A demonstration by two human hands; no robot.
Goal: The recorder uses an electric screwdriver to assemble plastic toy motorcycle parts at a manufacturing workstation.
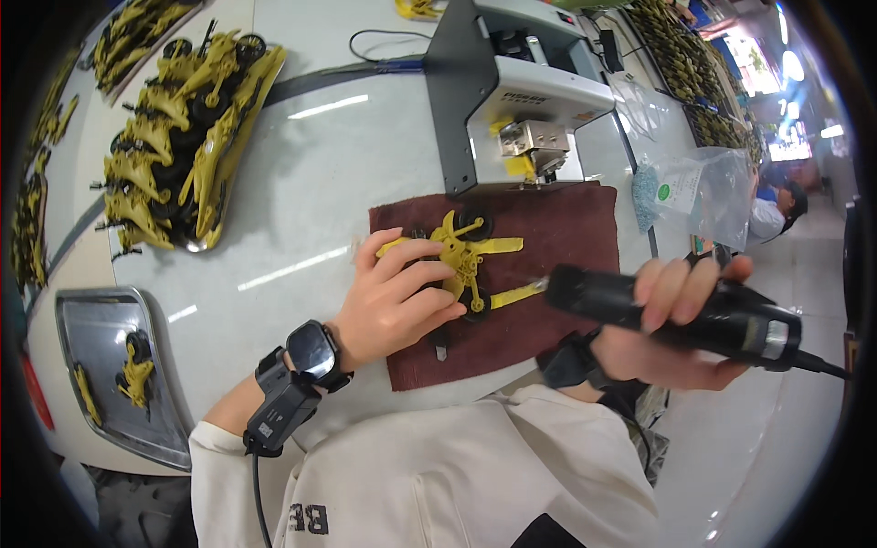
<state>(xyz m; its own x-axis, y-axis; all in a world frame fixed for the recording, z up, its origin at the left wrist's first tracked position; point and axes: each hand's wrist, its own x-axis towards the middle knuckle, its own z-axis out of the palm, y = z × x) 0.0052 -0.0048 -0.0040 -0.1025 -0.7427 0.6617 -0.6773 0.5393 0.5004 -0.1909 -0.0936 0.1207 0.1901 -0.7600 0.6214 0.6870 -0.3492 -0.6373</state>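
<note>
My left hand (pixel 397 288) is closed over a yellow toy vehicle (pixel 464 260) with black wheels, pressing it onto a dark red cloth (pixel 548 215). The fingers cover part of the toy. Two flat yellow strips reach out from its right side. My right hand (pixel 685 310) is wrapped around a black corded electric screwdriver (pixel 594 294). Its thin tip points left and lies close to the end of the lower yellow strip; I cannot tell whether they touch. A small grey metallic piece (pixel 441 352) rests on the cloth below my left hand.
A silver-grey box machine (pixel 539 100) stands just beyond the cloth. Several yellow toy vehicles crowd a tray (pixel 196 245) at the upper left. A metal tray (pixel 100 301) at the left holds a few yellow parts. A plastic bag with blue pellets (pixel 647 196) sits at the right edge.
</note>
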